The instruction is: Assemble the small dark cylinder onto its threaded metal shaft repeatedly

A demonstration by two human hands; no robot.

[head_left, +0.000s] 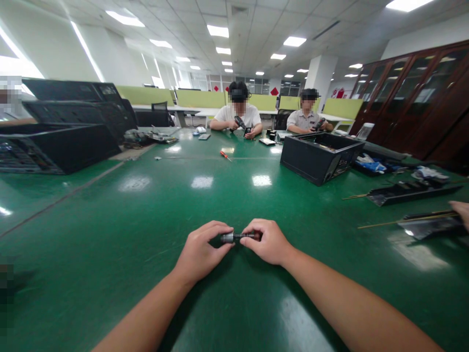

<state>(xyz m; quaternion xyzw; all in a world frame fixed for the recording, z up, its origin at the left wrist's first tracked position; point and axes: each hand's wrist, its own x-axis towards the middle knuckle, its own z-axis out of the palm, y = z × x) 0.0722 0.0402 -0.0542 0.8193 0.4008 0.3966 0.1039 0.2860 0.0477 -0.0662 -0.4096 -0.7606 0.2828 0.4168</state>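
Near the front middle of the green table (166,195), my left hand (205,247) pinches a short grey metal cylinder (228,238) between thumb and fingers. My right hand (267,242) is closed on a thin dark ridged rod (246,235) that lines up with the cylinder's right end. A reddish-brown end of the rod shows by the right fingers. The two pieces lie level and meet or nearly meet between my hands; whether they are joined I cannot tell.
An orange screwdriver (224,156) lies beyond my hands. Black computer cases stand at left (66,146) and right (318,154). Metal brackets (410,190) lie at right, near another person's hand (460,211). Two people across the table hold dark power tools.
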